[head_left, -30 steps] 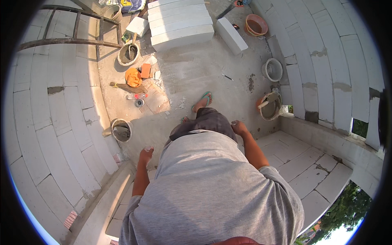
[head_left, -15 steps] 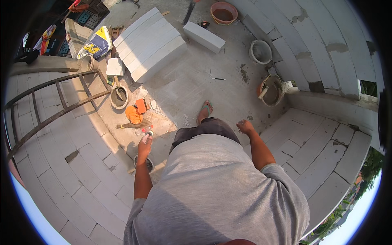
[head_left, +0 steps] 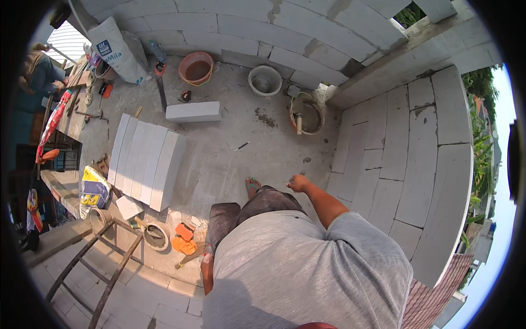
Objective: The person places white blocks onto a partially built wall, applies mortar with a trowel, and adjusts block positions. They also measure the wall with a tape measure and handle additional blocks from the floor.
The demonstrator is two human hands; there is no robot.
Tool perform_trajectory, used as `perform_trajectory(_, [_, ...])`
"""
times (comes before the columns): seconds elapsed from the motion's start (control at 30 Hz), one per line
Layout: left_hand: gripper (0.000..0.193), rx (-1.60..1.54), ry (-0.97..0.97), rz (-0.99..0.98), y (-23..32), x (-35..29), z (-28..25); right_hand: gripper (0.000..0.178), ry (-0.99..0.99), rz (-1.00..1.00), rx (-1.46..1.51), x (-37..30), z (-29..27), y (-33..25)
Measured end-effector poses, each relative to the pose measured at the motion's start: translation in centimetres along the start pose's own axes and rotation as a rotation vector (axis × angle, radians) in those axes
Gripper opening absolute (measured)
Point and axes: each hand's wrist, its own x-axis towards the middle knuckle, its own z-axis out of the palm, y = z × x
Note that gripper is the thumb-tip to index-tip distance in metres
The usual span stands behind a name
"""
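Note:
My right hand [head_left: 298, 183] is in front of my right thigh, above the concrete floor. Its fingers are curled, and I cannot make out whether something small is in them. Low at my left side is my left hand [head_left: 207, 254], beside my dark trousers [head_left: 223, 222]. It is partly hidden and blurred, so its fingers and anything in them do not show clearly. An orange cloth [head_left: 183, 245] and an orange block-shaped thing [head_left: 184, 231] lie on the floor beyond it. Ahead of my sandalled foot [head_left: 252, 186] is a thin pen-like stick [head_left: 242, 146].
Stacked white blocks [head_left: 145, 159] stand at left, with a single block [head_left: 193, 112] beyond. A mortar bucket [head_left: 307, 115] with a tool, a grey tub [head_left: 264, 81] and a reddish tub [head_left: 195, 69] line the block wall. A metal ladder [head_left: 104, 285] leans lower left. Another person [head_left: 44, 74] is far left.
My view has swung to the right, bringing more of the right wall and far corner in. My right hand has come inward; my left hand, earlier out holding something small, is now close against my side.

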Motion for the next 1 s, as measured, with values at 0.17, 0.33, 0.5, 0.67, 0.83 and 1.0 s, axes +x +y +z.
perform_trajectory(0.17, [0.035,0.127,-0.017,0.027,4.8,6.3,-6.8,0.052,0.072,0.174,0.098,-1.9,2.7,0.7])
perform_trajectory(0.33, [0.030,0.156,0.001,0.142,9.7,12.8,-14.2,0.052,0.299,0.228,0.343,-5.2,4.3,-3.8])
perform_trajectory(0.5, [0.029,0.149,-0.065,0.328,15.2,20.5,-20.5,0.048,0.307,0.291,0.429,-8.8,10.1,-7.8])
perform_trajectory(0.67, [0.034,0.215,-0.222,0.473,21.5,27.4,-22.5,0.045,0.339,0.485,0.552,-10.8,19.5,-9.5])
perform_trajectory(0.83, [0.042,0.527,-0.235,0.680,25.6,32.3,-22.1,0.045,0.269,0.610,0.813,-15.8,23.4,-12.1])
perform_trajectory(1.0, [0.040,0.630,-0.380,0.568,24.6,30.7,-16.8,0.039,0.239,0.670,0.779,-18.2,26.0,-12.8])
